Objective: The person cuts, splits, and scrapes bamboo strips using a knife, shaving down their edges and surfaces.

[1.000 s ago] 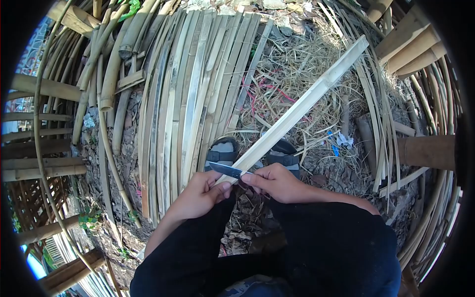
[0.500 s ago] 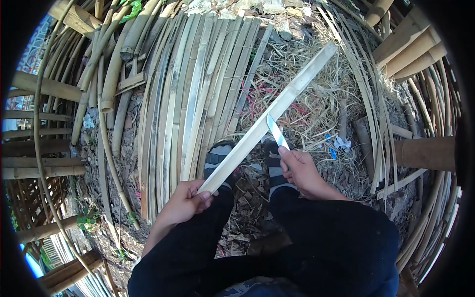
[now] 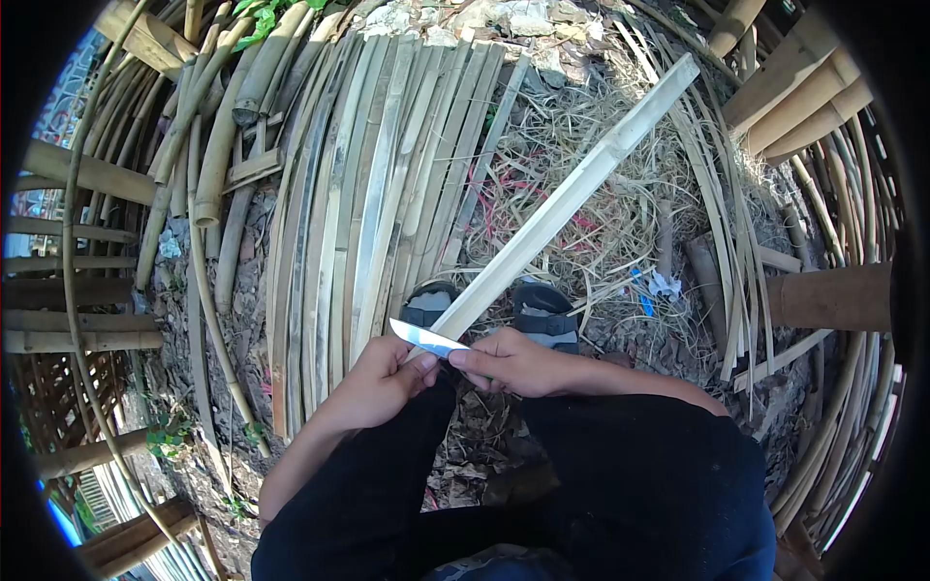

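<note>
A long pale bamboo strip [image 3: 567, 206] slants from lower left to upper right between my feet. My left hand [image 3: 379, 385] is closed around its near end, thumb on top. The knife [image 3: 426, 338] lies across the strip near that end, its bright blade pointing left. My right hand [image 3: 509, 362] is closed on the knife; its handle is hidden by the fingers. Both hands are close together above my knees.
Many split bamboo strips [image 3: 387, 174] lie side by side at left. Thin shavings [image 3: 572, 165] cover the ground ahead. Long thin strips [image 3: 712, 184] and a thick bamboo pole [image 3: 831, 297] are at right. My sandalled feet [image 3: 544, 312] stand below the strip.
My right hand and the knife have moved left and down to the strip's near end, beside my left hand. The strip's far end has shifted up and right.
</note>
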The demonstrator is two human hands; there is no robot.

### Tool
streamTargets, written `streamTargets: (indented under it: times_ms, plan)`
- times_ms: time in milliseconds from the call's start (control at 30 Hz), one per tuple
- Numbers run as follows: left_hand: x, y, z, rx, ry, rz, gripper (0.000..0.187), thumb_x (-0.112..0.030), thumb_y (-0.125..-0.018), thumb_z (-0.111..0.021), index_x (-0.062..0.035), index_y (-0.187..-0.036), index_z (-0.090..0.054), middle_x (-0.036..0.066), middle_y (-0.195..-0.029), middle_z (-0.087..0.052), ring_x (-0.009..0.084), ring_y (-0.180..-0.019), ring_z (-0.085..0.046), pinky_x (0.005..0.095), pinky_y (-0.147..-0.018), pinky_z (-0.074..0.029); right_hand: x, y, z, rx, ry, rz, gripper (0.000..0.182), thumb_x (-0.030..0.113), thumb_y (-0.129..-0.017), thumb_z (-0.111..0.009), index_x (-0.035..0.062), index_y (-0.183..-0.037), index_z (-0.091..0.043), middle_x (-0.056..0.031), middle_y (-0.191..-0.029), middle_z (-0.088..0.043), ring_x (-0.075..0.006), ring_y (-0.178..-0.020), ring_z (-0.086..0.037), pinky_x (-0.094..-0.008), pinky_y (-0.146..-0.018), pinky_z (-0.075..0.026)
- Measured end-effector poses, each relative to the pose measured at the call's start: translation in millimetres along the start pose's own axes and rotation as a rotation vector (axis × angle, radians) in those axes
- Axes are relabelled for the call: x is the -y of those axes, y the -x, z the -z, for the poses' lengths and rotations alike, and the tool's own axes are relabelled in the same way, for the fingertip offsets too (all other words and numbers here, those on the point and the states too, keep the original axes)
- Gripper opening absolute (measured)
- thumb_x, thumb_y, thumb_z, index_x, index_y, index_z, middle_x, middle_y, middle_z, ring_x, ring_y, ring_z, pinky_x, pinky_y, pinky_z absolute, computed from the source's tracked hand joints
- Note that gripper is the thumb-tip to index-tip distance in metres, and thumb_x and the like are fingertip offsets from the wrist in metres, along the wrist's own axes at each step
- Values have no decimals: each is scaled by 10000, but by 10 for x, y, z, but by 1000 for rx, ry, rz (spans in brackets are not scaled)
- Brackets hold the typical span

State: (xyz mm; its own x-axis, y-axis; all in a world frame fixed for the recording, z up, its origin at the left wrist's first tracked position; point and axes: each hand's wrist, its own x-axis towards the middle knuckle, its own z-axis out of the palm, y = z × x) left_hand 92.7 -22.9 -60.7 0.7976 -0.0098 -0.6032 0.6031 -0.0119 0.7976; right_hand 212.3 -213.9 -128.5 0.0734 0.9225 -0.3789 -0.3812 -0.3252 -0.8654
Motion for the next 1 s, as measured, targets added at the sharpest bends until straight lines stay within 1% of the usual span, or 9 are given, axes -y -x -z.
streamTargets:
  times_ms: [167, 367, 433, 500, 567, 633, 700, 967, 1000]
  plan:
    - [9, 143, 16, 0, -203, -76, 151, -114, -1020, -511, -3, -1019, -614, -12, -739, -557, 55, -669, -495, 219, -600, -407, 46, 211, 44, -112, -33, -34, 554, 463, -1017, -515, 77, -620, -529, 24, -580, -474, -63, -538, -418, -250, -507, -353]
    - [-11, 342, 88, 9, -259, 19, 157, -104, -1010, -515, 2, -1019, -630, -7, -723, -560, 58, -653, -492, 220, -592, -403, 21, 338, 109, -159, -116, -52, 532, 438, -1024, -515, 83, -628, -520, 29, -574, -459, -62, -529, -397, -242, -497, -328]
    - [47, 429, 162, -12, -201, 64, 127, -46, -991, -516, 13, -1004, -627, 17, -686, -563, 82, -646, -501, 258, -610, -423, 37, 378, 145, -202, -134, -44, 534, 443, -1025, -509, 85, -630, -518, 31, -571, -453, -62, -526, -394, -241, -493, -324]
    - [25, 456, 177, -18, -173, 107, 127, -49, -991, -517, 13, -1003, -627, 15, -693, -563, 79, -646, -497, 255, -609, -422, 110, 458, 161, -274, -170, -146, 524, 425, -1040, -484, 94, -634, -493, 53, -577, -390, -50, -518, -302, -232, -492, -254]
    - [42, 441, 156, -22, -142, 152, 126, -51, -991, -519, 12, -1001, -627, 12, -699, -564, 77, -647, -494, 252, -609, -421, 141, 430, 161, -267, -153, -167, 530, 437, -1039, -479, 95, -634, -494, 53, -577, -388, -51, -521, -312, -233, -494, -263]
    - [60, 309, 109, -57, -94, 101, 124, -51, -991, -520, 14, -999, -625, 7, -714, -562, 72, -649, -490, 249, -605, -419, 113, 351, 122, -267, -135, -181, 536, 449, -1038, -475, 96, -635, -495, 54, -577, -387, -53, -525, -321, -235, -497, -271]
    - [0, 151, 26, -38, -105, 35, 123, -54, -991, -522, 16, -992, -623, 7, -720, -561, 77, -652, -494, 253, -606, -423, 25, 200, 88, -29, -17, -47, 583, 525, -1008, -489, 79, -637, -539, 28, -574, -457, -75, -541, -429, -252, -506, -354]
    - [-116, 162, -12, 37, -338, -84, 123, -20, -985, -505, 18, -972, -621, 12, -709, -564, 79, -656, -505, 247, -615, -426, 52, 221, 38, -13, 79, -67, 576, 499, -1002, -523, 70, -619, -562, 22, -539, -456, -80, -505, -425, -258, -483, -342]
    - [-153, 193, -5, 13, -351, -75, 129, -20, -984, -504, 22, -972, -626, 14, -703, -570, 76, -649, -501, 246, -606, -418, 45, 249, 38, -82, 64, -36, 573, 490, -1002, -528, 70, -613, -554, 25, -531, -447, -76, -494, -409, -258, -475, -329]
